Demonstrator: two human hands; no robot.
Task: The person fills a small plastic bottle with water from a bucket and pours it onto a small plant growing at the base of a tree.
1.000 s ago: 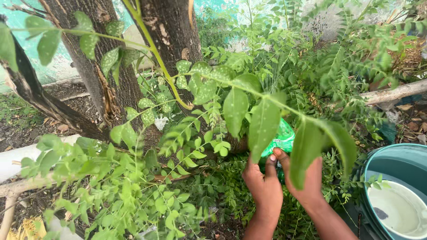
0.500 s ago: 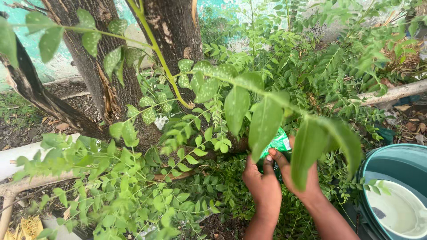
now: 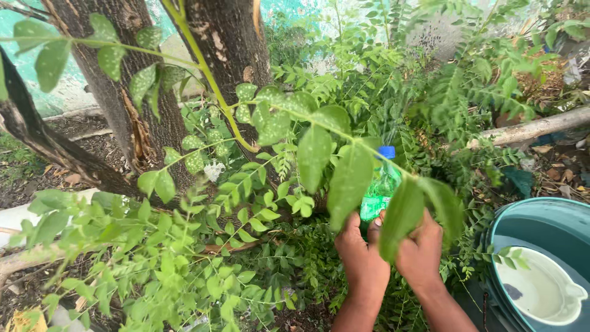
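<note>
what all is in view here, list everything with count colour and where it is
plastic bottle: one, green with a blue cap, centre, upright among the leaves above the hands
tree trunks: two, dark brown, top left
leafy branches: many, green, across the middle and lower left
fallen branch: one, pale brown, right side on the ground
barrel: one, teal, bottom right corner
scoop: one, white, inside the barrel
pipe: one, white, far left on the soil
left hand: one, bottom centre, on the lower part of the bottle
right hand: one, beside the left, also on the bottle, partly behind a leaf
</note>
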